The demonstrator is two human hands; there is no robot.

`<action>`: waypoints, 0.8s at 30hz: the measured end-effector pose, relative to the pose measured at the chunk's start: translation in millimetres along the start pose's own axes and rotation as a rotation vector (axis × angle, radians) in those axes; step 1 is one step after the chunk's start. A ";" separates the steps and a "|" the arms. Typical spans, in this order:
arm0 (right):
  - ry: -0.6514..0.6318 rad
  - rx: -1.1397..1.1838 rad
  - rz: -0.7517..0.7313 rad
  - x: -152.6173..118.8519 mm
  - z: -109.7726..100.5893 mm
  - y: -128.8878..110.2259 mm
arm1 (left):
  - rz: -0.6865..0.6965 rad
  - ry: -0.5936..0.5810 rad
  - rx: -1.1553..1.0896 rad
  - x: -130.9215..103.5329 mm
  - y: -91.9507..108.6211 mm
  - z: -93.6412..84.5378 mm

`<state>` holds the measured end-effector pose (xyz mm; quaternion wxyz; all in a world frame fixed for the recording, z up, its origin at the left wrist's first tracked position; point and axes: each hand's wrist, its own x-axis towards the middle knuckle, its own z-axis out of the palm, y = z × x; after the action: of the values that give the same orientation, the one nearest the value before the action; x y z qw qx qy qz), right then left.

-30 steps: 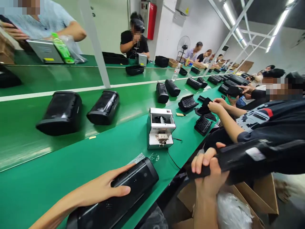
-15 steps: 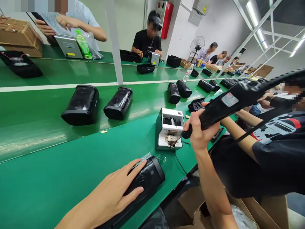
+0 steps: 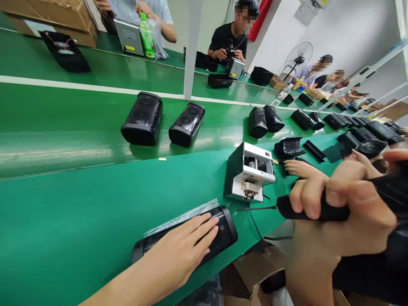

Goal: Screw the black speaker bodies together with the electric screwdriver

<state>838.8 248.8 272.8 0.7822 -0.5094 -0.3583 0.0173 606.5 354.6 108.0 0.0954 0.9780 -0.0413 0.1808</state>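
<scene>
My left hand (image 3: 188, 246) lies flat over a black speaker (image 3: 228, 225) near the front edge of the green bench, fingers stretched along its top. Behind the speaker, against its long side, is a strip of clear bubble wrap (image 3: 181, 217). My right hand (image 3: 347, 199) is wrapped round a black electric screwdriver (image 3: 284, 207). The thin bit points left, its tip close to the speaker's right end; whether they touch I cannot tell. A white and black screw feeder (image 3: 235, 174) stands just behind the bit.
Several black speakers, one of them here (image 3: 143, 119), stand on the green conveyor beyond the bench. A black grille part (image 3: 290, 147) lies right of the feeder, near a co-worker's hand (image 3: 302, 168). An opened cardboard box (image 3: 255, 272) sits below the bench edge. A white post (image 3: 193, 51) rises behind.
My right hand has brought the screwdriver down from the screw feeder to the speaker's right end. My left hand stays on the speaker. The view has shifted, so the scene sits further right.
</scene>
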 end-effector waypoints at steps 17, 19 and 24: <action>-0.218 0.064 0.008 -6.1 36.6 22.9 | -0.044 0.060 -0.025 2.9 5.1 7.7; -0.241 0.057 0.011 -11.6 35.7 31.0 | -0.041 0.077 -0.022 3.1 4.8 10.9; -0.360 -0.039 0.018 -41.6 21.5 62.1 | -0.019 0.048 0.021 4.1 5.2 6.7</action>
<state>816.5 279.2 204.7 0.6952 -0.5165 -0.4880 0.1084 612.1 348.0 104.2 0.0877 0.9747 -0.0278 0.2036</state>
